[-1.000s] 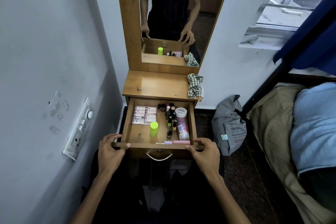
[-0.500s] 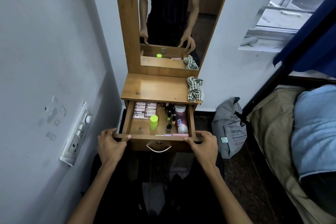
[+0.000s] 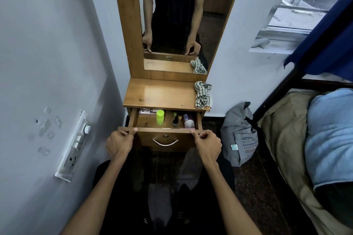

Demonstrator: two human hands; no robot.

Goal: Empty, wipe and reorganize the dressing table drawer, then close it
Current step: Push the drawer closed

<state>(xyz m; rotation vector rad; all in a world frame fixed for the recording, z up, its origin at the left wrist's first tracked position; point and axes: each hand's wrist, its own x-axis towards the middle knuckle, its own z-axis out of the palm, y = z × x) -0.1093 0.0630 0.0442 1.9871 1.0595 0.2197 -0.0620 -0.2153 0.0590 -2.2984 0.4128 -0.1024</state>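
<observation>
Now, wooden drawer (image 3: 166,139): partly open, cosmetics inside
left hand (image 3: 119,142): pinching its front edge
right hand (image 3: 207,144): pinching the same edge

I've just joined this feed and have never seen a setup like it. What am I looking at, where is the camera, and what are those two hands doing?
There is no machine here: a person wears one wide-angle camera on the head, looking forward and down. The mirror above reflects that same person. The left hand and right hand each grip a front corner of the drawer, which is partly open. Inside it you can see a green bottle, a pink bottle, small dark bottles and flat packets at the back. A checked cloth lies on the tabletop. A grey bag stands on the floor to the right.
</observation>
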